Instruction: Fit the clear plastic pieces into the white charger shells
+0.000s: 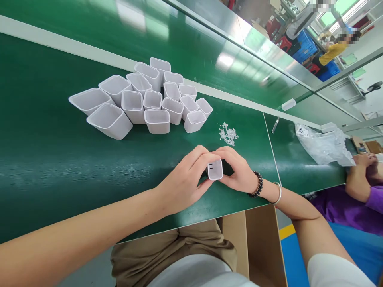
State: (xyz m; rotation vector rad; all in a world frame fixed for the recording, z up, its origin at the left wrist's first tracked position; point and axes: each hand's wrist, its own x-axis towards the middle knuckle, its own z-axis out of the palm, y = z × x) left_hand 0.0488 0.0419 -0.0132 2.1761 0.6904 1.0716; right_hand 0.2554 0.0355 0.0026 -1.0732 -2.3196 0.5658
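Observation:
Between my two hands is a small white square plastic cup [216, 170], its open end facing me and two dark slots showing in its inner wall. My left hand [191, 175] grips it from the left, thumb below and fingers above. From the right, my right hand [239, 169] closes round the other side, its fingers meeting the left ones at the top. Just beyond the hands lies a small heap of clear plastic bits [228, 134]. Farther left stand several similar white cups [157, 121] in a cluster, openings up.
A green worktable [89, 171] runs across the view, with a pale raised strip [239, 101] behind. To the right are a cutter-like tool [275, 125], a white piece [289, 105], a clear plastic bag [326, 143] and a co-worker's hands [366, 160]. An open cardboard box [261, 239] sits below the table edge.

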